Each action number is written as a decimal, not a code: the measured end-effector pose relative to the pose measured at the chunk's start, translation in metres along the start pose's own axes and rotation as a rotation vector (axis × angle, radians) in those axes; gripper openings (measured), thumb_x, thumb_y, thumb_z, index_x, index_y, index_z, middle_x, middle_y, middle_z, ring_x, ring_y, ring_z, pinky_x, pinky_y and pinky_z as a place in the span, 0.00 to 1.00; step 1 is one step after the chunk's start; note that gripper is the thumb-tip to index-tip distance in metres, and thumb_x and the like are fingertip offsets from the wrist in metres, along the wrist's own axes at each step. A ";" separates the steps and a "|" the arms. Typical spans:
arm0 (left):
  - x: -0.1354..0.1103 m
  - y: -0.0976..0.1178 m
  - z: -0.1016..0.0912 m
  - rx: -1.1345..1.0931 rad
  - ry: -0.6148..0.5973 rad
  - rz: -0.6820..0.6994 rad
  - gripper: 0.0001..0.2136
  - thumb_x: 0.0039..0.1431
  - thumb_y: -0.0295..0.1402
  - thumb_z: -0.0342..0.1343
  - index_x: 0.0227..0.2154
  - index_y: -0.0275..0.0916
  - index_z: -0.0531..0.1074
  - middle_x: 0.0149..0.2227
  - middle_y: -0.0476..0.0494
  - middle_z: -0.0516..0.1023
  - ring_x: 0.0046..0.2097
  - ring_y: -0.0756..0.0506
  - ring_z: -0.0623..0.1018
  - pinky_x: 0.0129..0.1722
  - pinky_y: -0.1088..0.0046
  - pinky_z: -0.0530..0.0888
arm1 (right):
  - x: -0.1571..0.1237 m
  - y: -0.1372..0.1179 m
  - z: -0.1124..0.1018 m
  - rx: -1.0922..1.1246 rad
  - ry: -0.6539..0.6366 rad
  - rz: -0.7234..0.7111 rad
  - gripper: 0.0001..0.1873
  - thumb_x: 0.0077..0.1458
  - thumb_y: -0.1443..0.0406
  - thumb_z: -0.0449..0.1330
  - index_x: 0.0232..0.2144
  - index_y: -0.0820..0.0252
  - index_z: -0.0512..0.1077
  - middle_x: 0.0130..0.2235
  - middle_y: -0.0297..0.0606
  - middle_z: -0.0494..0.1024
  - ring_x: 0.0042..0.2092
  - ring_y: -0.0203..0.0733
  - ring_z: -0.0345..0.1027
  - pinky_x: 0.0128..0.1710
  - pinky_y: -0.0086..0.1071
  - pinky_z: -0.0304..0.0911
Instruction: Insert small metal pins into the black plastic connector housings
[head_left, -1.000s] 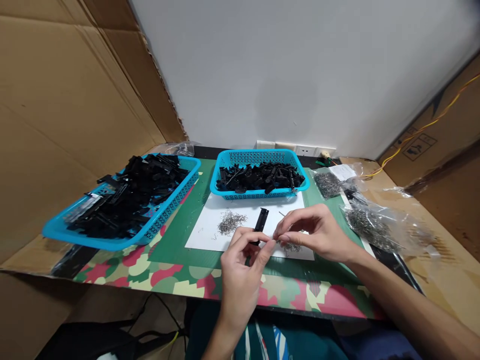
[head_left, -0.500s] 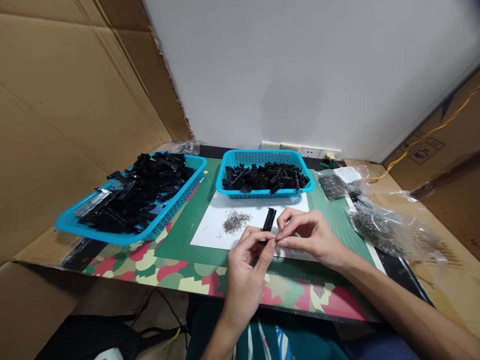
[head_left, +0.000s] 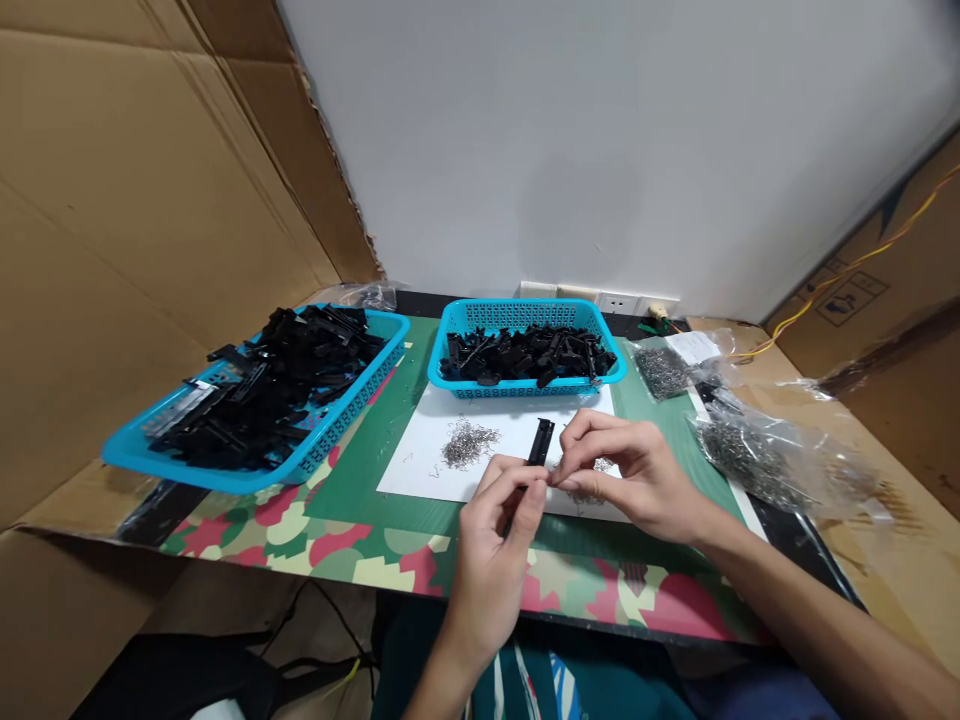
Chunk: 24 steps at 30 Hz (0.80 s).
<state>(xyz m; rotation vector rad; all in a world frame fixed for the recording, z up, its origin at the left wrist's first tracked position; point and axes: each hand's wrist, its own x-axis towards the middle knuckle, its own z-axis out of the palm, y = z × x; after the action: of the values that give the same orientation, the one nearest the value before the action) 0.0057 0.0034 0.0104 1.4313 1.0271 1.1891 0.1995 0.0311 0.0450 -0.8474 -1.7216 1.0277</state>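
My left hand (head_left: 499, 520) is closed on a narrow black plastic part (head_left: 541, 440), whose far end sticks up past the fingers. Close against it, my right hand (head_left: 626, 468) pinches with thumb and fingertips at the part's side; whatever sits in that pinch is too small to make out. Under both hands lies a white paper sheet (head_left: 405, 470). A pile of small bent metal wire pieces (head_left: 469, 443) rests on it to the left. More wire pieces (head_left: 586, 497) lie partly hidden beneath my right hand.
A blue basket (head_left: 529, 388) of black parts stands behind the paper. Another larger blue basket (head_left: 315, 458), heaped with black parts, is at the left. Clear plastic bags of metal pieces (head_left: 750, 460) lie at the right. Cardboard (head_left: 150, 200) walls the left side.
The black part is tilted slightly differently, and my right fingertips have shifted a little along its side. The view has moved slightly. Both hands keep their grip.
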 end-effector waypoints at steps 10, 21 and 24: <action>0.000 0.001 -0.002 -0.039 -0.049 0.003 0.11 0.74 0.39 0.54 0.36 0.41 0.73 0.37 0.48 0.69 0.37 0.49 0.70 0.35 0.73 0.66 | -0.001 -0.002 -0.001 0.032 -0.019 0.056 0.05 0.60 0.61 0.71 0.38 0.53 0.86 0.37 0.38 0.78 0.35 0.39 0.70 0.32 0.34 0.64; -0.003 0.002 0.004 0.276 0.077 0.097 0.09 0.75 0.37 0.53 0.41 0.43 0.77 0.41 0.46 0.72 0.42 0.45 0.75 0.40 0.73 0.70 | 0.002 -0.001 0.003 0.047 -0.066 0.302 0.11 0.57 0.57 0.72 0.33 0.60 0.82 0.26 0.33 0.77 0.25 0.33 0.64 0.23 0.27 0.60; -0.004 0.003 0.001 0.363 0.059 0.079 0.12 0.77 0.37 0.48 0.47 0.45 0.77 0.45 0.44 0.73 0.45 0.44 0.76 0.44 0.71 0.71 | 0.004 0.000 -0.001 0.044 -0.050 0.344 0.10 0.57 0.59 0.70 0.32 0.61 0.80 0.22 0.31 0.74 0.21 0.31 0.61 0.21 0.28 0.58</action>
<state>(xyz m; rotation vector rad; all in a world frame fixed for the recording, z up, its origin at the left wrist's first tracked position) 0.0060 -0.0009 0.0127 1.7387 1.2856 1.1457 0.1993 0.0345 0.0469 -1.1229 -1.6208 1.3182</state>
